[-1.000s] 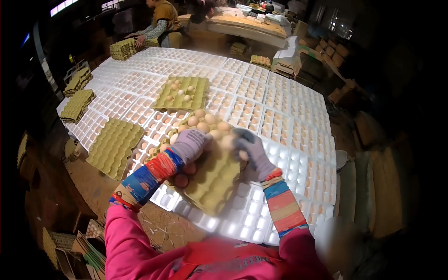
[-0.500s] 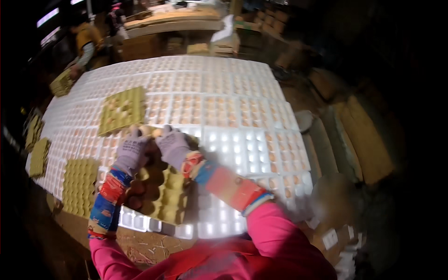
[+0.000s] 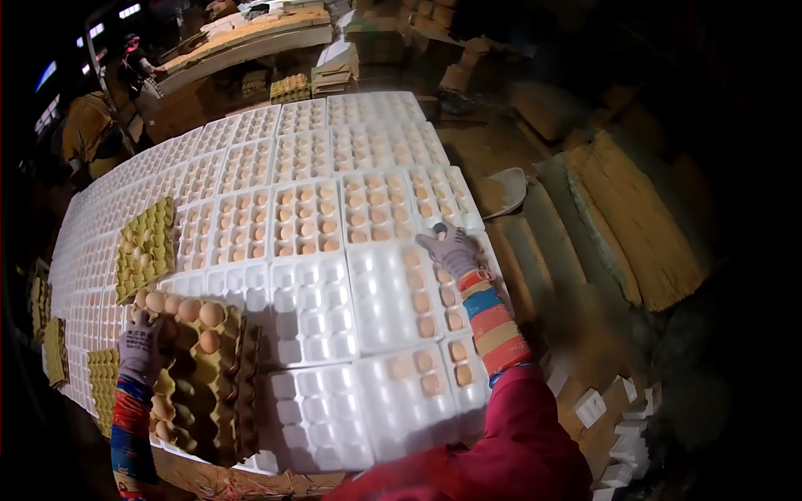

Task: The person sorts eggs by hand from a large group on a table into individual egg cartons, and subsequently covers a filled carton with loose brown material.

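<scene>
A stack of brown pulp egg trays stands near the table's front left, its top tray partly filled with brown eggs. My left hand, in a grey glove, is at the stack's left edge with its fingers curled down among the eggs; what they hold is hidden. Far to the right, my gloved right hand is over the right side of a white foam egg tray, above a column of eggs. Its thumb and fingers are apart, and no egg shows in them.
White foam trays cover the table, the far ones filled with eggs. A yellowish pulp tray with a few eggs lies beyond the stack; others line the left edge. People are at the back left. Brown sacks or mats lie at right.
My right hand has moved from the pulp stack far right to the foam trays. My left hand stays at the stack. The view has shifted, and the stack's eggs now show more clearly.
</scene>
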Action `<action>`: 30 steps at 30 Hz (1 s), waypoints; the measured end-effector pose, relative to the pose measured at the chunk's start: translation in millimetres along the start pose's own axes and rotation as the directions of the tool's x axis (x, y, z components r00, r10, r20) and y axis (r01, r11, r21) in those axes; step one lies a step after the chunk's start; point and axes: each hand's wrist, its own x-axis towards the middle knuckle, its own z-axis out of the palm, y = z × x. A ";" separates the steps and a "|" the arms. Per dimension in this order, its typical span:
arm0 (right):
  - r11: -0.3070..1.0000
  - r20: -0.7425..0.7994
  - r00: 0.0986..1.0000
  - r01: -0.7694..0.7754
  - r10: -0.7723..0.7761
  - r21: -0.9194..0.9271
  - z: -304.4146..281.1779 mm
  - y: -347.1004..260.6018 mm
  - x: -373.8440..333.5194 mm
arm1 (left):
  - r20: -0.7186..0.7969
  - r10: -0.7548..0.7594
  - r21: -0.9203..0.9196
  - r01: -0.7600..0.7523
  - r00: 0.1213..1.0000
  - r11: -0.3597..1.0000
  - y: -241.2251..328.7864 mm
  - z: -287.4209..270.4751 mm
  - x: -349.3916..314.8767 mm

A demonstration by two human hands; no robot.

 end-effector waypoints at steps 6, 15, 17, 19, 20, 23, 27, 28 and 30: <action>0.841 -0.150 0.958 0.135 -0.247 -0.525 5.0 46.9 91.9 | 0.019 -0.216 -0.413 0.204 0.976 0.887 -17.2 15.5 -2.6; 0.917 -0.117 0.915 0.368 -0.387 -0.155 -0.6 105.7 130.4 | -0.108 0.091 -0.722 -0.141 0.990 0.677 272.3 -58.3 76.0; 0.785 -0.033 0.999 0.000 0.026 0.619 13.0 123.5 138.9 | -0.114 0.213 -0.740 -0.226 0.970 0.634 340.1 -54.0 125.1; 0.494 0.282 0.960 -0.242 -0.006 0.835 14.2 94.4 101.2 | -0.161 0.190 -0.498 -0.246 0.968 0.831 374.6 -1.9 166.1; 0.150 0.523 0.846 -0.507 -0.105 0.849 11.5 81.4 76.3 | -0.011 0.197 -0.391 -0.186 0.980 0.902 382.4 22.5 187.3; 0.251 0.392 0.901 -0.342 -0.186 0.906 -9.6 94.9 30.8 | 0.055 0.196 -0.473 -0.147 0.979 0.869 390.2 23.4 204.7; 0.212 0.351 0.907 -0.304 -0.234 0.929 12.0 91.3 -4.5 | -0.005 0.173 -0.530 -0.149 0.985 0.835 380.8 32.8 200.9; 0.217 0.318 0.903 -0.262 -0.289 0.940 28.5 82.9 -8.5 | 0.050 0.248 -0.451 -0.200 0.968 0.870 377.8 35.2 205.2; 0.344 0.185 0.927 -0.066 -0.326 0.937 54.8 59.5 -24.9 | 0.069 0.188 -0.557 -0.118 0.980 0.822 365.7 35.4 217.1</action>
